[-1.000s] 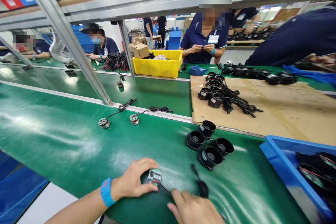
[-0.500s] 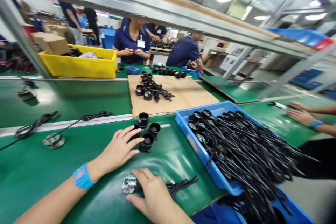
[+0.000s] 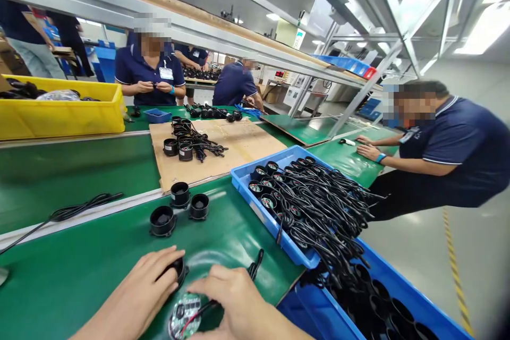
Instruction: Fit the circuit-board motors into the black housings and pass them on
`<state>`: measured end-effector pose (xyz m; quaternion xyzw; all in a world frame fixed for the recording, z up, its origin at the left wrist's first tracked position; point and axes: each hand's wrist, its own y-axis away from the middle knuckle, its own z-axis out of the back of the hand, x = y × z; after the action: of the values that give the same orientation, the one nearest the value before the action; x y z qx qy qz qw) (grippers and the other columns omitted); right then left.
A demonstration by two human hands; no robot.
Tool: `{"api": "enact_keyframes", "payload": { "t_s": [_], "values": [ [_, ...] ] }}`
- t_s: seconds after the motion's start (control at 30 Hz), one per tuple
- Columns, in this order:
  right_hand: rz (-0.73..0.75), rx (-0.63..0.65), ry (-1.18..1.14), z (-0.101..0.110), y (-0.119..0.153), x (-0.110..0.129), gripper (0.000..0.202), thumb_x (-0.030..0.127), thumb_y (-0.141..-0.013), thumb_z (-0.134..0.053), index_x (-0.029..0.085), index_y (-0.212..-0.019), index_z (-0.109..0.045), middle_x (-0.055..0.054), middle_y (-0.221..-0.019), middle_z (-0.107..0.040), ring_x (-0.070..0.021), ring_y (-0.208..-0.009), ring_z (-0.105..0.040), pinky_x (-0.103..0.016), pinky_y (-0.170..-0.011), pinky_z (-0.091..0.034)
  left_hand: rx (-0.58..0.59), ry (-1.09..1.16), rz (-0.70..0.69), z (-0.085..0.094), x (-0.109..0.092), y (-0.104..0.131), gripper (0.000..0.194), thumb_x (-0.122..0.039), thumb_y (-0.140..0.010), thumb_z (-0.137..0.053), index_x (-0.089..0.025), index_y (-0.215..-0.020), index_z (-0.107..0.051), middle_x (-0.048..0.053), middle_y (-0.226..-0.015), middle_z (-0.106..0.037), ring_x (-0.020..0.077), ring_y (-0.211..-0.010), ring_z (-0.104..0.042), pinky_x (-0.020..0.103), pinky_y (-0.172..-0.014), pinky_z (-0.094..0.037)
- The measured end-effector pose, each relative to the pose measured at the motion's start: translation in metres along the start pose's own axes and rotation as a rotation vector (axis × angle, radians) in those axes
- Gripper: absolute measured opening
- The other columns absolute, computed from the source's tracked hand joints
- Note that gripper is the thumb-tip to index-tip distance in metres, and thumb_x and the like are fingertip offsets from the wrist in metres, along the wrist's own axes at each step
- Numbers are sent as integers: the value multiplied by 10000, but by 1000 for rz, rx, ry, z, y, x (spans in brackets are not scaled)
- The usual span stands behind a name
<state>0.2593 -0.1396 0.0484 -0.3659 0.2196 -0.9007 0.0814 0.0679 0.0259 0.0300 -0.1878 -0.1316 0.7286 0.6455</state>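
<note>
My left hand (image 3: 145, 281) is closed around a black round plastic housing (image 3: 181, 272), its fingers covering much of it. Just below, my right hand (image 3: 235, 297) grips a round green circuit board (image 3: 185, 314) by its edge, between thumb and fingers. Red and black wires run from the board, and its bundled black cable (image 3: 255, 265) sticks out beyond the right hand. Ahead of my hands, three more black housings (image 3: 162, 220) stand on the green work surface (image 3: 99, 271).
To the right, a blue tray (image 3: 274, 231) is heaped with cabled round parts; a lower blue bin (image 3: 418, 292) holds black housings. Cardboard (image 3: 247, 141) carries more cabled parts. A yellow bin (image 3: 64, 114) stands at far left. Co-workers are across the bench and at right (image 3: 458, 133).
My left hand has taken one black housing from the group and brought it back beside the circuit board. The view has swung right, showing the co-worker there.
</note>
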Motion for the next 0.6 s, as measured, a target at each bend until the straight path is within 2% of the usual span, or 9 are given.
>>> {"api": "enact_keyframes", "payload": {
  "t_s": [0.1, 0.17, 0.2, 0.27, 0.33, 0.37, 0.47, 0.53, 0.6],
  "values": [
    [-39, -61, -39, 27, -13, 12, 624, 711, -685, -755, 257, -1112, -731, 15, -743, -631, -112, -593, -552, -220, -540, -418, -2, 20, 71, 2, -10, 25, 117, -389, -944, -629, -278, -942, -663, -2, -1351, -647, 224, -1213, -623, 316, -970, -542],
    [-68, -75, -21, 34, -22, 16, 612, 674, -681, -780, 240, -1109, -738, 10, -741, -631, -114, -600, -544, -223, -549, -417, 2, 71, 174, 1, -10, 39, 228, -427, -910, -673, -311, -1105, -653, 5, -1406, -611, 229, -1231, -624, 312, -983, -553],
    [-76, -90, -10, 34, -25, 17, 611, 670, -676, -785, 231, -1100, -744, 9, -734, -627, -114, -597, -538, -224, -549, -416, -1, 119, 242, -2, -8, 46, 414, -457, -873, -710, -319, -1247, -599, 29, -1456, -570, 247, -1265, -607, 328, -1002, -554],
    [-76, -117, -7, 29, -33, 17, 619, 682, -679, -775, 219, -1090, -752, 8, -724, -625, -114, -599, -539, -222, -557, -428, -8, 247, 378, -10, 0, 57, 879, -519, -755, -802, -297, -1489, -373, 99, -1535, -484, 306, -1331, -562, 389, -1036, -549],
    [-60, -134, -27, 23, -40, 17, 635, 709, -693, -748, 216, -1093, -756, 5, -725, -630, -114, -611, -554, -216, -572, -450, 10, 377, 469, -21, 10, 64, 1180, -516, -646, -874, -285, -1569, -176, 138, -1542, -471, 356, -1346, -547, 449, -1050, -542],
    [-51, -134, -38, 21, -43, 17, 642, 721, -695, -739, 218, -1094, -758, 5, -728, -635, -114, -615, -561, -213, -578, -460, 31, 429, 498, -25, 13, 65, 1222, -483, -628, -891, -302, -1572, -136, 134, -1525, -494, 362, -1334, -558, 465, -1052, -539],
    [-69, -96, -40, 20, -49, 19, 605, 684, -707, -755, 224, -1101, -756, -4, -777, -664, -122, -654, -596, -220, -615, -492, 119, 558, 564, -29, 12, 62, 1104, -317, -697, -856, -356, -1544, -149, 99, -1467, -565, 330, -1307, -592, 474, -1080, -512],
    [-110, -61, -20, 24, -49, 20, 527, 581, -744, -781, 222, -1128, -741, -17, -834, -682, -132, -696, -621, -232, -649, -514, 164, 639, 604, -21, 3, 56, 1021, -245, -716, -838, -351, -1515, -211, 88, -1433, -595, 308, -1308, -592, 472, -1106, -478],
    [-129, -48, 14, 28, -48, 18, 454, 480, -791, -779, 215, -1155, -721, -25, -856, -680, -133, -698, -624, -237, -645, -524, 191, 705, 616, -11, -4, 49, 980, -282, -704, -872, -322, -1489, -287, 91, -1428, -598, 303, -1318, -580, 464, -1120, -450]
  ]
}}
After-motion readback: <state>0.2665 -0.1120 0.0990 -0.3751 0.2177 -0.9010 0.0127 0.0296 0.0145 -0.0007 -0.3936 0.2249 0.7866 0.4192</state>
